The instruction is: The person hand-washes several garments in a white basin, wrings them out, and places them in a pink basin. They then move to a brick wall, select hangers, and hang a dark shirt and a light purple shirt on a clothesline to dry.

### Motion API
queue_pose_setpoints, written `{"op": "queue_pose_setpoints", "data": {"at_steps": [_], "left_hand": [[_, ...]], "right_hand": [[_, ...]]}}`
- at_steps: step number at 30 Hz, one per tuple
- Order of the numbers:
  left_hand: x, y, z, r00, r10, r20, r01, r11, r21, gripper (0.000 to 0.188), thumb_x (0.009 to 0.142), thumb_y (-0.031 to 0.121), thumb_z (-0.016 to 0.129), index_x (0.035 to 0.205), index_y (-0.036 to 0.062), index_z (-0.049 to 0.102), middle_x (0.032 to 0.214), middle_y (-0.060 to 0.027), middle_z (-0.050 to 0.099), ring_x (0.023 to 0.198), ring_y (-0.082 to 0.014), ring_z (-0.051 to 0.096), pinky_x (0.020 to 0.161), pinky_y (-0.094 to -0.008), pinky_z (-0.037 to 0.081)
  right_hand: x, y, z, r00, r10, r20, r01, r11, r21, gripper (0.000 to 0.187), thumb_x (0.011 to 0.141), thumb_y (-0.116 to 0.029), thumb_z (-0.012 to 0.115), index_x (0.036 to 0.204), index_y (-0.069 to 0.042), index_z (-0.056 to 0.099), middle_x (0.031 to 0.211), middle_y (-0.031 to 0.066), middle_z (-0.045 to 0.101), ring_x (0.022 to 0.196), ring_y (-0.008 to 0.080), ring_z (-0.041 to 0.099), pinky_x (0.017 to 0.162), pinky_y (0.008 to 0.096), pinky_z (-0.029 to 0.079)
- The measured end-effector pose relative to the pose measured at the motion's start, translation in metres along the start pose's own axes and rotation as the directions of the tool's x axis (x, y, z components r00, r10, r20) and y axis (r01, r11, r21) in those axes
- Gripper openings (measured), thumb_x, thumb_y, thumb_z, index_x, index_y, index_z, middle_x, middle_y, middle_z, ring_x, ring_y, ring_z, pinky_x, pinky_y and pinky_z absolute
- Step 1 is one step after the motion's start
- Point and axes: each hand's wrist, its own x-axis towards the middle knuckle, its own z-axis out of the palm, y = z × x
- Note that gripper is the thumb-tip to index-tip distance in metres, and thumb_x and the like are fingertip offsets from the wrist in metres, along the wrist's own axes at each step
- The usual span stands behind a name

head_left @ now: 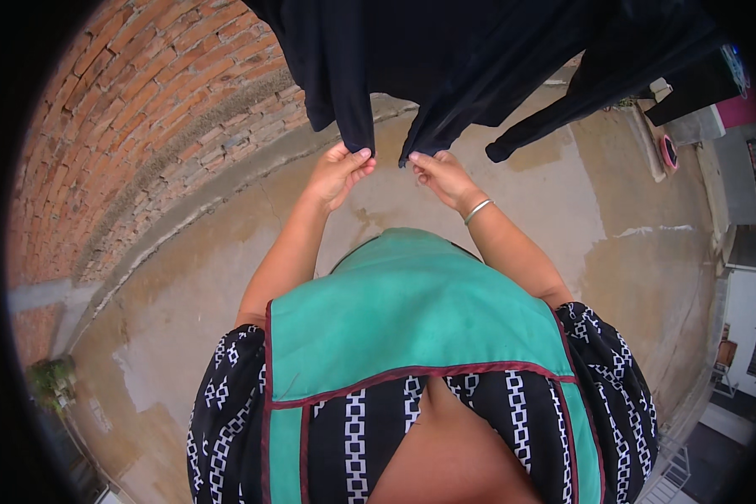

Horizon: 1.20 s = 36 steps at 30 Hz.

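A dark navy garment [412, 50] hangs down from the top of the head view, its upper part out of sight. Between thumb and fingers, my left hand [342, 174] pinches a lower corner of it. My right hand [443, 176], with a pale bangle on the wrist, pinches another lower edge a short gap away. Both arms reach forward over my green apron [420, 311]. To the right of my right hand, a dark sleeve-like piece [554, 122] dangles free, touched by neither hand.
A brick wall [143, 109] curves along the left, with a concrete ledge at its foot. Underfoot is a partly wet concrete floor [512, 210]. Far right are a round pink-rimmed object [669, 152] and a white door [749, 311]. A green plant [52, 382] grows at lower left.
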Motion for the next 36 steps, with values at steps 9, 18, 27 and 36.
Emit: {"op": "queue_pose_setpoints", "data": {"at_steps": [9, 18, 27, 36], "left_hand": [[0.006, 0.001, 0.008, 1.000, 0.008, 0.010, -0.008, 1.000, 0.006, 0.016, 0.083, 0.003, 0.061, 0.098, 0.0033, 0.058, 0.093, -0.0064, 0.062, 0.082, -0.0122, 0.060, 0.075, -0.0242, 0.051], [0.007, -0.006, 0.012, 1.000, -0.022, 0.020, 0.021, 0.999, 0.040, 0.015, 0.083, 0.005, 0.062, 0.098, 0.0043, 0.058, 0.091, -0.0055, 0.062, 0.081, -0.0118, 0.060, 0.075, -0.0237, 0.051], [0.016, -0.014, 0.026, 0.999, -0.027, -0.031, 0.030, 0.994, 0.105, 0.012, 0.083, 0.007, 0.062, 0.095, 0.0045, 0.059, 0.090, -0.0048, 0.062, 0.083, -0.0113, 0.059, 0.074, -0.0235, 0.049], [0.025, -0.027, 0.030, 0.997, 0.002, -0.082, 0.004, 0.998, 0.067, 0.007, 0.082, 0.007, 0.064, 0.089, 0.0050, 0.063, 0.084, -0.0032, 0.063, 0.076, -0.0102, 0.058, 0.067, -0.0217, 0.047]], "right_hand": [[-0.014, -0.016, 0.023, 0.990, -0.106, -0.096, 0.109, 0.994, 0.023, 0.023, 0.078, -0.015, 0.068, 0.092, -0.007, 0.051, 0.088, 0.0025, 0.059, 0.079, 0.0112, 0.054, 0.070, 0.0266, 0.043], [-0.007, -0.007, 0.005, 0.928, -0.193, -0.318, 0.123, 0.966, -0.227, 0.009, 0.078, -0.011, 0.066, 0.082, -0.008, 0.058, 0.076, 0.0001, 0.058, 0.068, 0.0087, 0.050, 0.061, 0.0239, 0.039], [-0.017, -0.013, 0.024, 0.978, -0.147, -0.149, 0.138, 0.988, -0.068, 0.011, 0.079, -0.007, 0.064, 0.086, -0.001, 0.059, 0.082, 0.0061, 0.063, 0.077, 0.0135, 0.061, 0.070, 0.0254, 0.050], [-0.017, -0.010, 0.035, 0.969, -0.171, -0.180, 0.152, 0.982, -0.115, 0.011, 0.079, -0.006, 0.065, 0.086, 0.001, 0.061, 0.080, 0.0076, 0.064, 0.073, 0.0137, 0.062, 0.067, 0.0246, 0.051]]}}
